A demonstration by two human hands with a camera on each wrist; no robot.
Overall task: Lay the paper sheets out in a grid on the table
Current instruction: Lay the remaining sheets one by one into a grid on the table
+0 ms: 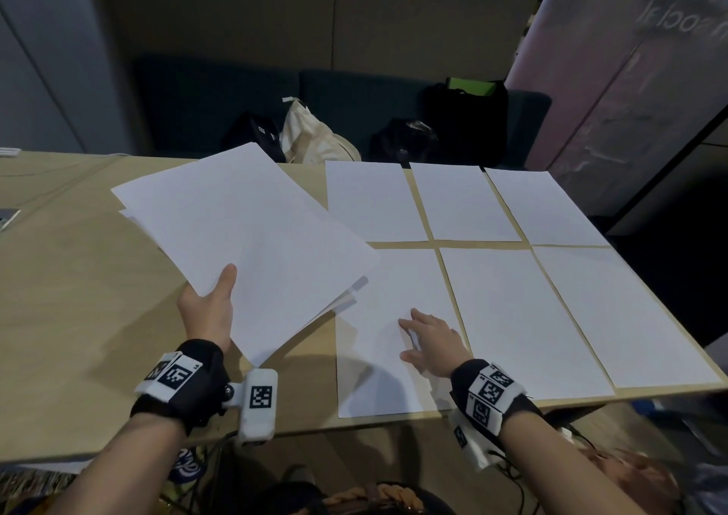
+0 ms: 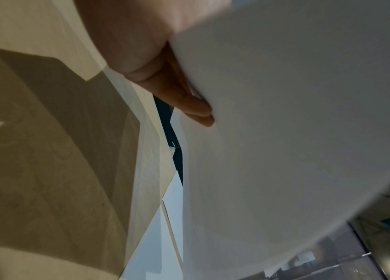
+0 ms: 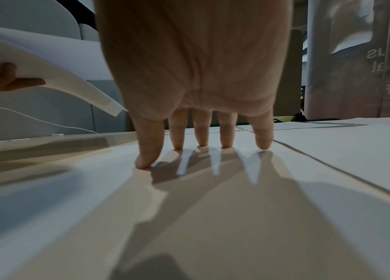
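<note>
White sheet under way: near-left white paper sheet (image 1: 386,341) flat on the pale wooden table (image 1: 78,317), beside five laid.
Right hand (image 1: 431,343): fingers spread straight, pressing it.
Left hand (image 1: 208,309): thumb pinches the loose white paper stack (image 1: 244,231), raised.
Advice: square edges, keep gaps even.

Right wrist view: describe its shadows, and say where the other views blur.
Right wrist view: the right hand throws a sharp finger shadow onto the sheet. Left wrist view: the paper stack is soft and blurred. Head view: wide-angle bending, edges dim.

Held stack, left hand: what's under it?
Under the held stack: the left hand's fingers, bare table, and the near-left sheet's far corner. Whatever else lies beneath it is covered.
</note>
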